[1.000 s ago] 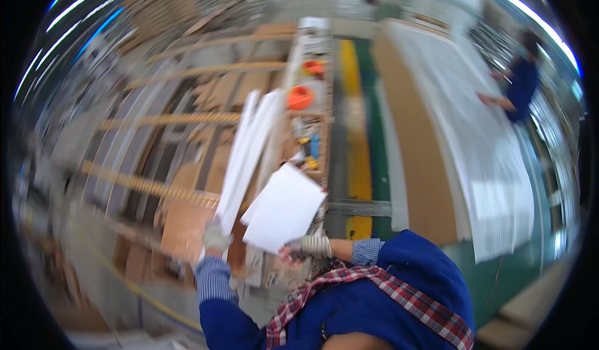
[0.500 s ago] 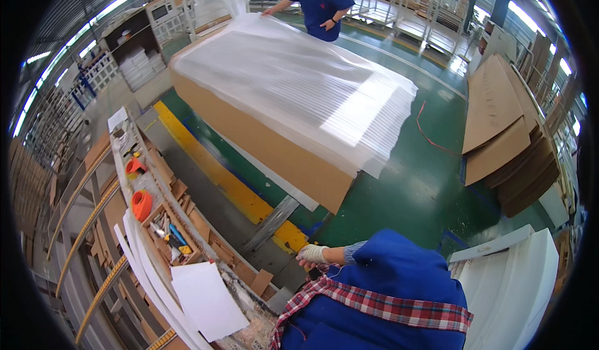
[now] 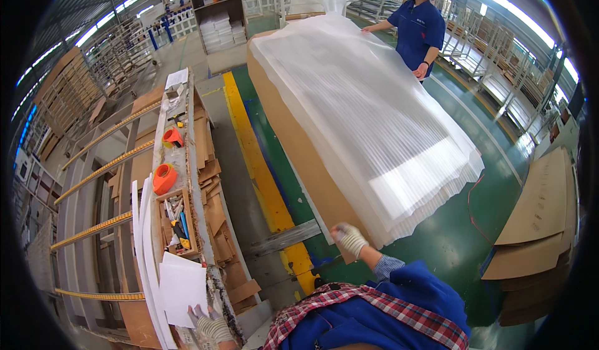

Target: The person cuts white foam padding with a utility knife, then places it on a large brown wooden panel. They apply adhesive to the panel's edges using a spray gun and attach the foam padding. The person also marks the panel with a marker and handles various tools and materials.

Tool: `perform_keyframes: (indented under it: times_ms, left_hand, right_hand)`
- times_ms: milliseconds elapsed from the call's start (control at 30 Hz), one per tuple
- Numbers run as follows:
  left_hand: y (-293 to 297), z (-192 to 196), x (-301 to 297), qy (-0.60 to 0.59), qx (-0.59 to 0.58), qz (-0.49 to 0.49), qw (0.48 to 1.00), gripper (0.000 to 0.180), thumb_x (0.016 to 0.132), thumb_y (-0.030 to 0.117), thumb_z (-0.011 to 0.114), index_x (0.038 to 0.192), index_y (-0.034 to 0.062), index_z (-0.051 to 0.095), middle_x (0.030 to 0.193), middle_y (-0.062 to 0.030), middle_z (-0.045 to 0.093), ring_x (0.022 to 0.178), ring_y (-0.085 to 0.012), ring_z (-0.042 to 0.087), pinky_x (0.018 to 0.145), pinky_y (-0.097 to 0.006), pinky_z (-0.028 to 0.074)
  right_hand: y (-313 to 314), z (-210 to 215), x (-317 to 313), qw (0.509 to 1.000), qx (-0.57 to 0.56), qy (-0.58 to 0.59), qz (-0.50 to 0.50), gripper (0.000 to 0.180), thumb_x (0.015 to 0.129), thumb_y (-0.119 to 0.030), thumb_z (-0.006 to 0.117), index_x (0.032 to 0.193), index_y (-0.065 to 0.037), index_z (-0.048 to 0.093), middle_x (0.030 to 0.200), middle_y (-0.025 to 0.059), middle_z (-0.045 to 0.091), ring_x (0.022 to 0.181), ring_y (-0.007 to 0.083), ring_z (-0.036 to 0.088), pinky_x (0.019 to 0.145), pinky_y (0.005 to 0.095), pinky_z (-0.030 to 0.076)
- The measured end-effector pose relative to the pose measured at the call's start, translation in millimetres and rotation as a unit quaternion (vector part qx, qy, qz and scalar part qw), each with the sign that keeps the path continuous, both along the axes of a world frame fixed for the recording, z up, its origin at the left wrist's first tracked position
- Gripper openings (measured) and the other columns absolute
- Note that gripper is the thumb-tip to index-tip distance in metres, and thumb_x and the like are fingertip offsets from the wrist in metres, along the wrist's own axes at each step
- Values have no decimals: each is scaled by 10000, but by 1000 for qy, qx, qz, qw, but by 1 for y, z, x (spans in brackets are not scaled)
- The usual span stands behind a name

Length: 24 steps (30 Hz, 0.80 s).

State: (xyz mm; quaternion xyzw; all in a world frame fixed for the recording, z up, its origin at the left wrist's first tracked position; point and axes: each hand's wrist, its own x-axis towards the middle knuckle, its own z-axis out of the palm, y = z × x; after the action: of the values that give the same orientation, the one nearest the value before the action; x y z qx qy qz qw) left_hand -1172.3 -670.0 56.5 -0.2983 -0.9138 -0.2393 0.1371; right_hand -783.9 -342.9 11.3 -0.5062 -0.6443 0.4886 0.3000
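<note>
the stack of white ribbed foam sheets (image 3: pixel 374 119) lay spread over a long brown cardboard slab (image 3: pixel 293 144) that ran from the far end of the green floor (image 3: pixel 455 237) toward the person. the gloved right hand (image 3: pixel 349 237) rested at the near corner of that stack, fingers curled against the edge where foam met cardboard; whether it actually gripped the edge could not be told. the gloved left hand (image 3: pixel 211 325) was low at the left, its fingers closed on the bottom corner of a flat white sheet (image 3: pixel 182 286) that leaned beside tall white panels (image 3: pixel 145 250) standing on edge. just beyond, a narrow tabletop (image 3: pixel 178 131) carried a wooden tray of small tools (image 3: pixel 176 222) and two orange tape rolls (image 3: pixel 165 178). a yellow stripe (image 3: pixel 262 175) ran along the floor between tabletop and slab. at the far end, another person in a blue top (image 3: pixel 419 28) touched the foam. folded cardboard sheets (image 3: pixel 536 225) lay stacked at the right.
</note>
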Motion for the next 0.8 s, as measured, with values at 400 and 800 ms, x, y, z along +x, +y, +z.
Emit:
perform_keyframes:
  times_ms: [400, 800]
  left_hand:
    - [190, 32, 34, -142, 61, -141, 978, 306, 769, 109, 622, 1025, -47, 564, 1281, -251, 428, 1151, -409, 444, 967, -453, 388]
    - [408, -46, -26, -121, 16, -373, 920, 350, 780, 174, 633, 1035, -51, 550, 1260, -215, 421, 1065, -349, 509, 870, -418, 444]
  right_hand:
    - [147, 54, 88, 852, -20, -512, -106, 865, 763, -566, 575, 1457, -203, 206, 1529, 183, 33, 1405, 392, 22, 1071, 610, 111]
    - [150, 29, 89, 822, 28, -547, -155, 855, 759, -621, 549, 1441, -207, 241, 1499, 163, 181, 1378, 376, 170, 1066, 589, 174]
